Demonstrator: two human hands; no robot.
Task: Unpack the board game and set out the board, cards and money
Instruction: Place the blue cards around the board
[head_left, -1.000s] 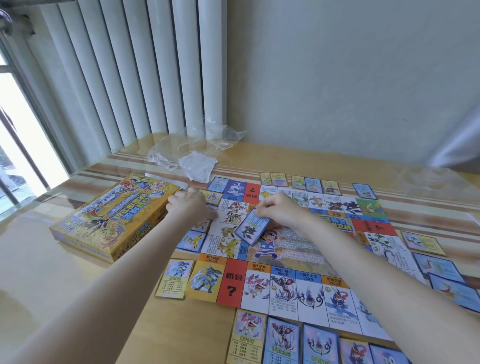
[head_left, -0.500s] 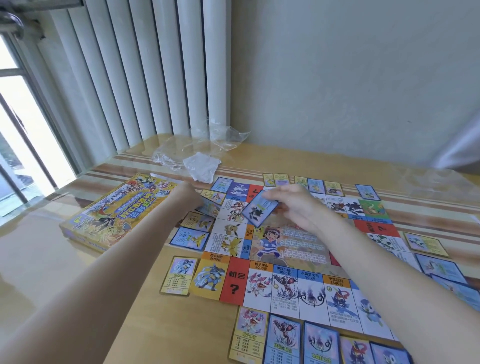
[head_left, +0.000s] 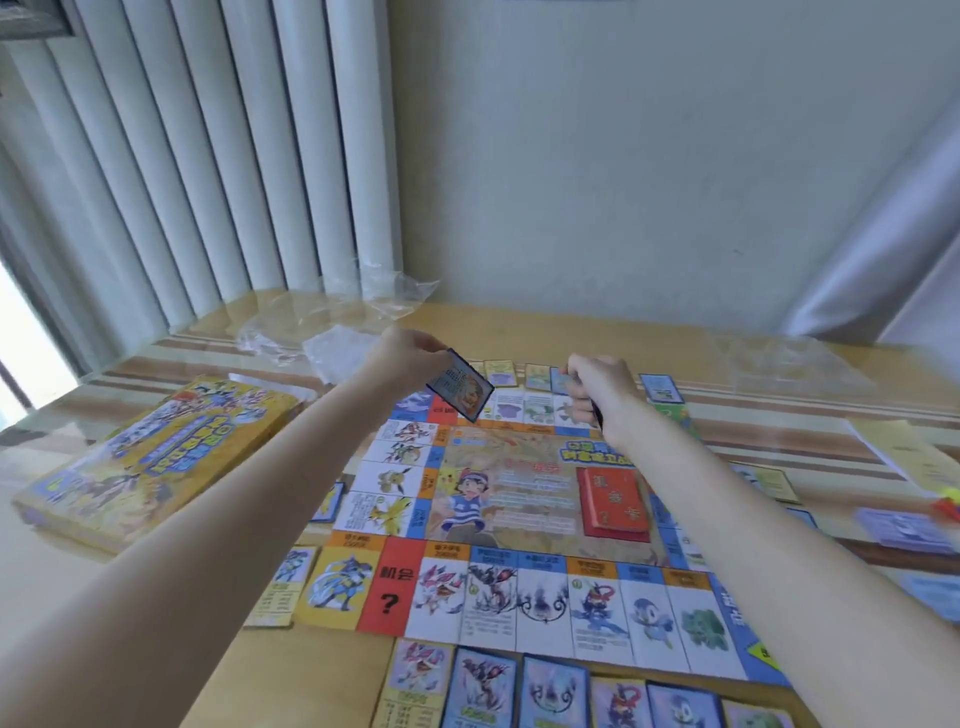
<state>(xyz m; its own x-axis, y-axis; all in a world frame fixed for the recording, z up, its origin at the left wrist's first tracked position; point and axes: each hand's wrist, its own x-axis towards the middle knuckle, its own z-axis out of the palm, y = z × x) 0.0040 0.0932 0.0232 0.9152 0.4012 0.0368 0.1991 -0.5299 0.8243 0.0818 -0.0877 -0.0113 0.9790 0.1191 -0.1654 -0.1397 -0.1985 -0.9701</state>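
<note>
The game board (head_left: 519, 525) lies flat on the table with a red card stack (head_left: 614, 500) on its centre. My left hand (head_left: 402, 358) pinches a blue card (head_left: 460, 385), held tilted above the board's far-left corner. My right hand (head_left: 602, 387) is curled over the far edge, beside the row of cards (head_left: 501, 372) there. A dark card edge shows under its palm. More cards (head_left: 550, 691) line the near edge. The yellow game box (head_left: 150, 457) sits to the left.
Crumpled clear plastic wrap (head_left: 322, 332) lies at the back by the blinds. On the right are a paper sheet (head_left: 914, 457), a purple stack of notes (head_left: 904, 530) and more cards. The table meets the wall at the back.
The view has tilted up. Both hands moved toward the board's far edge. The blue card that the right hand held is now in my left hand, and my right hand moved right.
</note>
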